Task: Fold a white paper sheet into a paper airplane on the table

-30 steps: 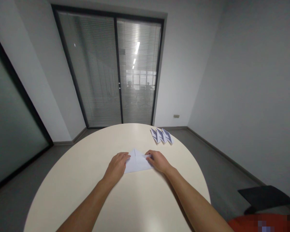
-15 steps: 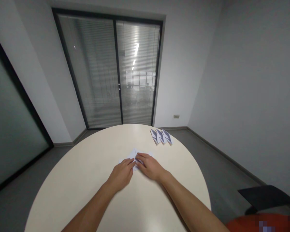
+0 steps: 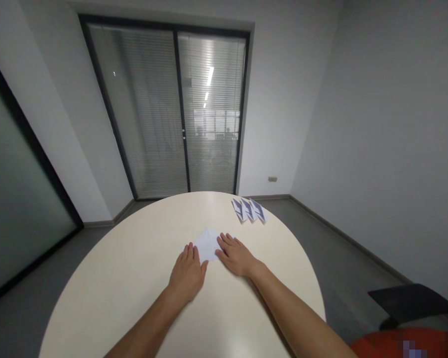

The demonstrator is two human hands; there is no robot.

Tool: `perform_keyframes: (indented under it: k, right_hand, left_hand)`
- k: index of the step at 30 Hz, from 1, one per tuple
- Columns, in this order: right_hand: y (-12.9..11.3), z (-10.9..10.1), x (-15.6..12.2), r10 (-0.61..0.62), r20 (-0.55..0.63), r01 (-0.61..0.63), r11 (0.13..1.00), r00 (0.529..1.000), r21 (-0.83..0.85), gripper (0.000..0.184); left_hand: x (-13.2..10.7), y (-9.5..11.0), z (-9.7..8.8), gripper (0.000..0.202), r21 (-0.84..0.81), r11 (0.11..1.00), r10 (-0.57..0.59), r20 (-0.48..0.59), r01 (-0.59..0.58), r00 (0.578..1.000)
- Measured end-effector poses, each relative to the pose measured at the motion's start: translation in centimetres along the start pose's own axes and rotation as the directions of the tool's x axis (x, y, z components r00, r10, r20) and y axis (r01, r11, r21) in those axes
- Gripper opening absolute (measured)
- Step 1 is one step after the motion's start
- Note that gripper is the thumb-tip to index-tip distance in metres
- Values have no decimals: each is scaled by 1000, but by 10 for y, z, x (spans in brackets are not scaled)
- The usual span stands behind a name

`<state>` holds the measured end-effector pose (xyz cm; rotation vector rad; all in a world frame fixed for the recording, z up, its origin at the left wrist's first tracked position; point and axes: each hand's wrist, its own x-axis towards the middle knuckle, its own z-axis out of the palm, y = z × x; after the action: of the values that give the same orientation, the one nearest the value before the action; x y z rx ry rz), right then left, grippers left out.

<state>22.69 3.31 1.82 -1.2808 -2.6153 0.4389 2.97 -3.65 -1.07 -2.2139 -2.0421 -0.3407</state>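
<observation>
A folded sheet of white paper lies on the round table, its pointed top facing away from me and a crease running down from the point. My left hand rests flat on its left side, fingers stretched out and the thumb apart. On its right side lies my right hand, palm down with fingers spread. Both hands hide the outer parts of the sheet. Farther back on the right, three folded paper pieces sit in a row.
The cream round table fills the middle of the view. A black chair part and a red seat stand at the lower right. Beyond the table is a glass door with blinds.
My hands have moved apart from the middle of the paper, the left one leftward and the right one slightly rightward. More of the paper's centre shows now.
</observation>
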Motion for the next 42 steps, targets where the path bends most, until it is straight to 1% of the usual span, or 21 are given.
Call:
perform_keyframes:
  k: [2,4,7,9,12,15,17,20,22,23,25,27,28,29,30,33,37,42]
  right_hand:
    - [-2,1,1,-6,-24,5,1000,1000,-23,65]
    - [-5,1,1,-31,-43,30,999,999,-37,63]
    - [-8,0,1,-120,-33,119,993,992,-27,58]
    - [-8,-1,1,-175,-9,174,985,985,-11,57]
    - [-6,-1,2,-182,18,182,983,983,15,59]
    - [-1,0,3,-122,22,121,992,992,25,64]
    - [1,1,4,-75,18,75,997,997,13,68]
    - [2,2,3,-39,7,39,999,999,-16,71]
    - [-1,2,2,-32,-9,32,999,999,-30,70]
    - [-3,2,2,-35,-16,35,999,999,-34,68]
    - [-6,1,2,-68,-21,68,997,997,-27,62]
    - [-8,1,2,-127,-5,127,992,992,-3,58]
    - [-7,1,3,-153,5,153,988,988,11,58]
    - [-6,1,3,-167,16,166,986,986,20,58]
    - [-4,2,4,-166,26,166,986,986,21,59]
    - [3,5,5,-113,43,113,994,993,-5,64]
    - [9,7,4,-11,39,12,1000,999,-28,70]
    - [0,3,1,114,29,-111,991,993,-77,71]
  left_hand:
    - [0,5,-3,60,2,1000,-4,-7,4,1000]
    - [1,10,-7,57,-37,997,62,33,-60,998]
    - [2,15,-12,54,-124,980,164,82,-153,983]
    - [3,16,-14,54,-146,977,171,93,-157,981]
    - [4,16,-17,54,-125,984,144,117,-129,983]
    - [4,16,-20,54,-69,994,94,118,-87,989]
    - [4,18,-21,55,-21,998,56,106,-54,993]
    - [3,22,-20,56,32,999,-10,71,8,997]
    - [2,24,-17,57,32,999,-45,39,44,998]
    - [1,24,-15,56,18,999,-45,30,44,999]
    - [1,23,-13,55,-39,999,27,42,-26,999]
    - [2,21,-13,54,-119,984,143,79,-133,987]
    - [2,20,-14,53,-150,974,185,97,-169,978]
    - [3,19,-15,53,-167,969,201,112,-181,973]
    - [3,19,-16,54,-168,971,194,126,-172,973]
    - [3,19,-17,54,-131,984,141,140,-123,980]
    - [2,20,-12,56,-67,995,83,100,-77,992]
    - [5,15,-6,58,17,1000,16,46,-17,999]
